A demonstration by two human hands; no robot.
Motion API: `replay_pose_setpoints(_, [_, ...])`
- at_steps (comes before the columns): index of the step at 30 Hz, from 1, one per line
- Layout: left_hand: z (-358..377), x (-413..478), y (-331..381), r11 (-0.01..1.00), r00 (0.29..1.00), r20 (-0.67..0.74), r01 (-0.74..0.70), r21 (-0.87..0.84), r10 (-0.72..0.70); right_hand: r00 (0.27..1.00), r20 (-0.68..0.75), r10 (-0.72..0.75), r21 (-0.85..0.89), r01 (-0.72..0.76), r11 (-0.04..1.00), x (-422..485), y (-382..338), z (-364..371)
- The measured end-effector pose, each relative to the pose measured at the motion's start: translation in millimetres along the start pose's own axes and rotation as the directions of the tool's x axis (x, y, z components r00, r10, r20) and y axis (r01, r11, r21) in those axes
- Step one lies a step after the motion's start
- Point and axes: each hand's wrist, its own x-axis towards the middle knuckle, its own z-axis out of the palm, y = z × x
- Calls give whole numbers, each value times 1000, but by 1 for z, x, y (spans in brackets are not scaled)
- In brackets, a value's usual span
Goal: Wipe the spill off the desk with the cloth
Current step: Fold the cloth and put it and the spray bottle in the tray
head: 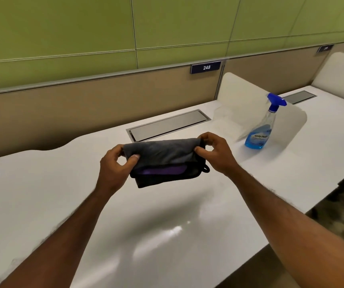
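Folding of the cloth (162, 161) is, I judge, the step in hand; the wiping itself is not yet begun. The grey and black cloth, with a purple layer showing in the fold, is held over the middle of the white table (42, 194). Whether its lower edge touches the surface I cannot tell. The left hand (115, 163) pinches the left end between thumb and fingers. The right hand (212, 150) pinches the upper right corner in the same way.

A spray bottle (260, 129) with blue liquid stands upright at the far right, well apart from the cloth. A shiny patch (177, 229) lies on the near part of the table; I cannot tell if it is liquid or only reflected light.

The next move, in my judgement, calls for taking the folded cloth into one hand, laying it flat on the wet place, and pressing while it slides, so the liquid is taken up and not pushed to the edge.
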Motion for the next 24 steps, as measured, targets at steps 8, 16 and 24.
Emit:
replay_pose_setpoints(8, [80, 23, -3, 994, 998, 15, 59, 87, -60, 996, 47, 75, -125, -68, 990, 19, 63, -50])
replay_pose_setpoints(16, [186, 53, 11, 977, 993, -20, 116, 177, -115, 991, 86, 106, -165, -91, 982, 62, 141, -116])
replay_pose_setpoints(24, [245, 96, 37, 974, 988, -139, 95, 207, -66, 991, 118, 64, -199, -40, 979, 126, 168, -165])
